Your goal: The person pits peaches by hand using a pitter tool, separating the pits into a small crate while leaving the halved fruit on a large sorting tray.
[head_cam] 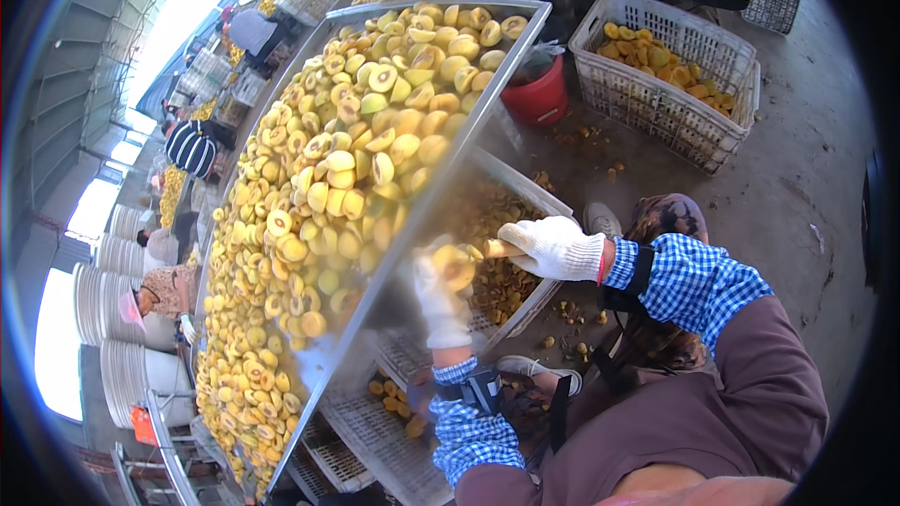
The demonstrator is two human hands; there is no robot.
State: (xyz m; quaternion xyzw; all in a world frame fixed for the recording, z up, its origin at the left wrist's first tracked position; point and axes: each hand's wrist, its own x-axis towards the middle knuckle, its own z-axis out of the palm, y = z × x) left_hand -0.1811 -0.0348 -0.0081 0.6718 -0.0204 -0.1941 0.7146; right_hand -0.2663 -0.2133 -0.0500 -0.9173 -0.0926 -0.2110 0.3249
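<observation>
My left hand [443,295], in a white knit glove and partly blurred, holds a halved yellow peach [454,267] with its cut side showing. Close on its right, my right hand [552,247], gloved too, grips a short wooden handle [502,248] that points at the fruit; any blade is too blurred to make out. Both hands are just outside the metal rim [394,253] of a long tray heaped with halved yellow peaches [341,179]. Beneath them stands a plastic crate [524,186] with pits and scraps [503,288].
A white plastic crate [661,102] with peach halves [664,60] stands on the floor, beside a red bucket [538,95]. More crates [380,429] sit under the tray's near edge. A person in a pink hat [162,295] is across the tray; other people are farther off.
</observation>
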